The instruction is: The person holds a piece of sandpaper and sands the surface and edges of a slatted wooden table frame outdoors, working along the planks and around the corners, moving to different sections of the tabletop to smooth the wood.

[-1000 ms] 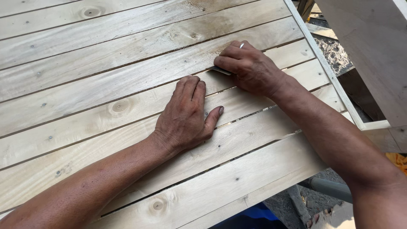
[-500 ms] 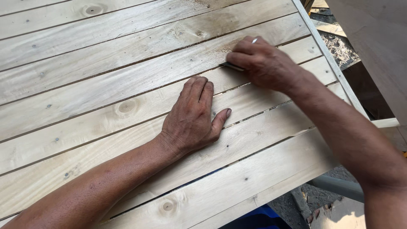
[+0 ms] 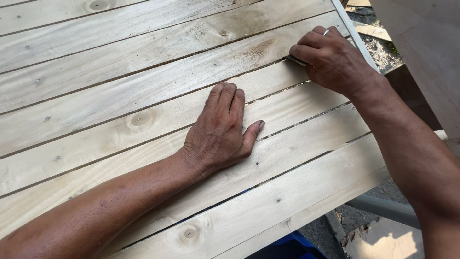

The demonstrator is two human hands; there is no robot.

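We see bright daylight falling from the upper right of the frame, strong on the pale wooden panel (image 3: 143,86), which verges on washed out along the top. The left hand (image 3: 220,129) throws a short soft shadow to its lower right, and the right hand (image 3: 330,60) darkens the board beneath its knuckles. The lower right corner lies in deeper shade. Focus is sharp across the grain and knots; we find slight softness only at the far right edge, and no motion blur
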